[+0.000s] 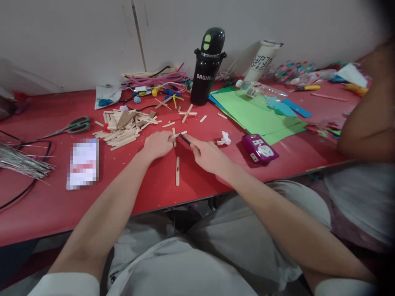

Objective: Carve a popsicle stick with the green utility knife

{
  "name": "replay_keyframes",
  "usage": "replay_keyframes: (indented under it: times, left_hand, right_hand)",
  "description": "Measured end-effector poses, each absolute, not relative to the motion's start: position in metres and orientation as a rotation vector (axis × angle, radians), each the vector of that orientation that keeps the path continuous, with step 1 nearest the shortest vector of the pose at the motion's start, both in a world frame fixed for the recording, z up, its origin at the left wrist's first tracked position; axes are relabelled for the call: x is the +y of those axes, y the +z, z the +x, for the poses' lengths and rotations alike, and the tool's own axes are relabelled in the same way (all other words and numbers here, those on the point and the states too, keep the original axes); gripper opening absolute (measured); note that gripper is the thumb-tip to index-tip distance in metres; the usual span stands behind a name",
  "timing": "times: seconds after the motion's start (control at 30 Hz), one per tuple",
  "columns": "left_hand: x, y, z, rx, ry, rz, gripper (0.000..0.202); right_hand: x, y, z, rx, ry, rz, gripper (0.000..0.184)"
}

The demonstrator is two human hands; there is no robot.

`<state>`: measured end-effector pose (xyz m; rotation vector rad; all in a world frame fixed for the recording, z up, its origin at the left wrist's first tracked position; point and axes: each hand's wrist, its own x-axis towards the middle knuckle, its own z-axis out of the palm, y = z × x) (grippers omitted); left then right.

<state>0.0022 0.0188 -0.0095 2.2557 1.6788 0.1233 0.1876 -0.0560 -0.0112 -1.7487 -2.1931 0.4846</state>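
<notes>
Slender wooden stick and dark tool held in two hands over a red table

With the two hands taken as the centre of the clock, a flat, pale wooden craft stick (175,144) is pinched in the fingertips of the left hand (158,144), close above the red table (154,187). A slim, dark, bar-shaped tool (185,140) is clamped in the right hand (206,155), with its tip angled toward the stick. The hands are held just beside each other; whether the tip touches the stick cannot be told.

At six o'clock, a pale wooden stick with a dark slot (177,174) is laid lengthwise on the table. Between nine and ten o'clock, a loose heap of pale wooden sticks (123,133) is spread, and farther out at nine, a pair of scissors with grey-green handles (78,124) is seen. Between twelve and one, a cross of pale sticks (187,113) is placed, and beyond it at one, a black bottle lettered "DAWN" (202,84) is stood upright. At three o'clock, a crumpled white tissue (224,138) is found near the right hand, with a glossy purple power socket block (259,150) farther out. Between two and three, bright green paper sheets (247,109) are stacked, and well beyond them, another person's bent arm (364,119) is rested at the table.
</notes>
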Motion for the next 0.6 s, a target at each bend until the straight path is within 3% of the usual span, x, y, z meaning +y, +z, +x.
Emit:
replay_keyframes:
  times: [0.6]
  left_hand:
    - [0.0174,-0.0074,0.0030,1.687,0.107,2.271,0.029]
  right_hand:
    - [-0.0540,-0.0098,0.1869,-2.244,0.488,-1.765,0.060]
